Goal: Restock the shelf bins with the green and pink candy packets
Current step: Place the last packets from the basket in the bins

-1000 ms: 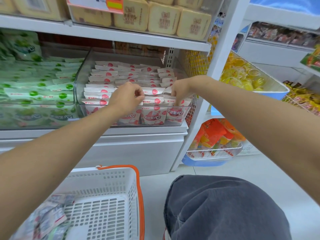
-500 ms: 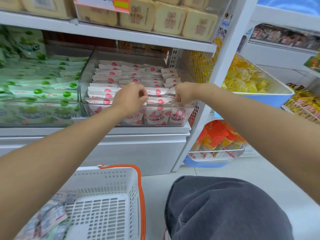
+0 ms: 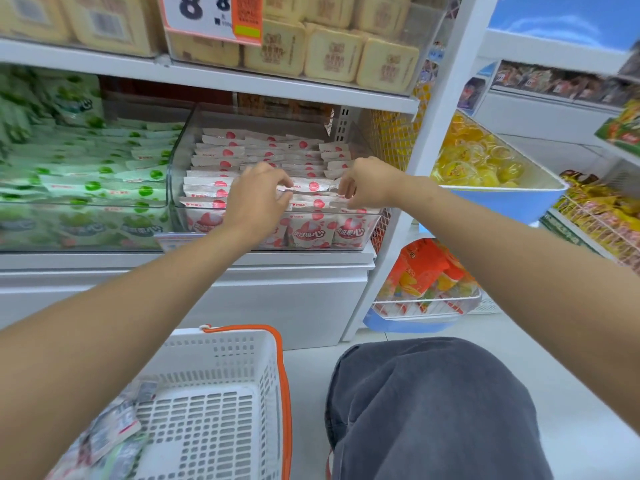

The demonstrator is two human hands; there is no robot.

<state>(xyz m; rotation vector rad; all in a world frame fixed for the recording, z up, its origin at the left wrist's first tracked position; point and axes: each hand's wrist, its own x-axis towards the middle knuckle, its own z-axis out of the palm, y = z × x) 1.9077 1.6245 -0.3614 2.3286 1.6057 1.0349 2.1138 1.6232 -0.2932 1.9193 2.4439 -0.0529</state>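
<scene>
the front pink packets [image 3: 313, 187] in the clear bin [image 3: 175, 183] are pinched at their tops — by the left hand [image 3: 258, 199] and the right hand [image 3: 370, 183] — fingers curled tight.

Both hands reach into the clear plastic bin [image 3: 177, 168], which is packed with rows of upright pink candy packets [image 3: 221, 157]. The left hand [image 3: 258, 199] pinches packet tops in the front rows between its thumb and curled fingers. The right hand [image 3: 372, 183] curls its fingers over packet edges near the bin's right wall. Green candy packets [image 3: 104, 178] fill the bin just to the left. Lower down stands a white basket [image 3: 221, 344] with an orange handle [image 3: 284, 375], a few loose packets [image 3: 107, 431] in its left corner. It sits beside a grey-trousered knee [image 3: 433, 410].
</scene>
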